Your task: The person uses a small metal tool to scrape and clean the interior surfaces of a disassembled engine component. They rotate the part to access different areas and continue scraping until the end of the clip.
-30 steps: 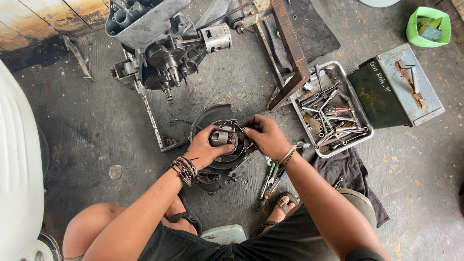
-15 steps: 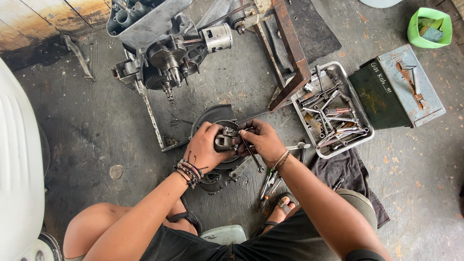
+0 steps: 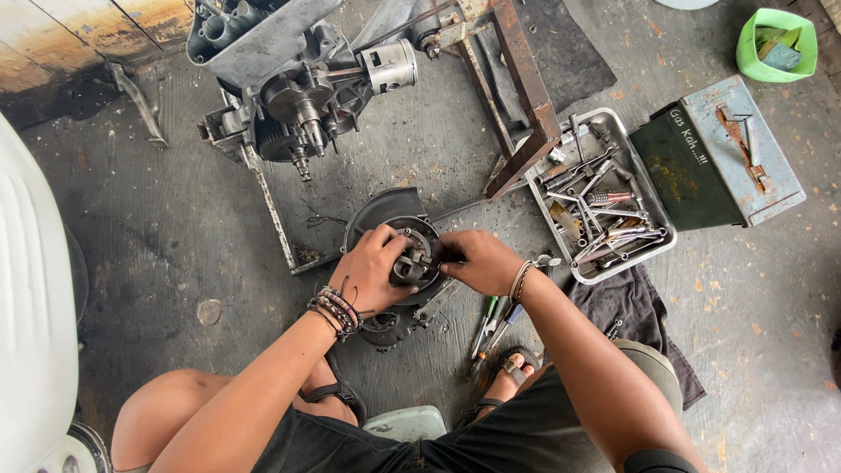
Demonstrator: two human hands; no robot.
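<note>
Two bare hands meet over one round engine part on a stained concrete floor (image 3: 131, 219); person crouched, seen from above.

Largest first. White rounded body panel (image 3: 31, 298) fills the 9 o'clock edge. Stripped engine block (image 3: 289, 79) with exposed gears sits at 11 o'clock, a silver piston (image 3: 390, 66) sticking out on its right side. Rusty steel stand (image 3: 521, 96) at 12 to 1 o'clock, one leg coming down just beside the tray. Green metal toolbox (image 3: 714, 166) at 2 o'clock, its grey-blue lid open and tipped back. Steel tray (image 3: 653, 245) full of loose wrenches and sockets, just left of the toolbox, touching or nearly touching it. Dark rag (image 3: 626, 307) under the tray's lower corner. Green plastic tub (image 3: 775, 44) in the far 1 o'clock corner, well apart from the rest.

Centre: black round housing (image 3: 385, 215) lying flat on the floor, a small metal hub (image 3: 410, 267) in its middle. Left hand (image 3: 372, 271), beaded bands at the wrist, curls over the housing's left rim, fingers closed around the hub's side. Right hand (image 3: 477, 261), bracelet at the wrist, comes from 3 o'clock; its grip is pinched together at the hub's right edge, but what sits between the fingertips is hidden.

Screwdrivers (image 3: 492, 324) lie on the floor at 5 o'clock of the housing, near a sandalled foot (image 3: 508, 378).
</note>
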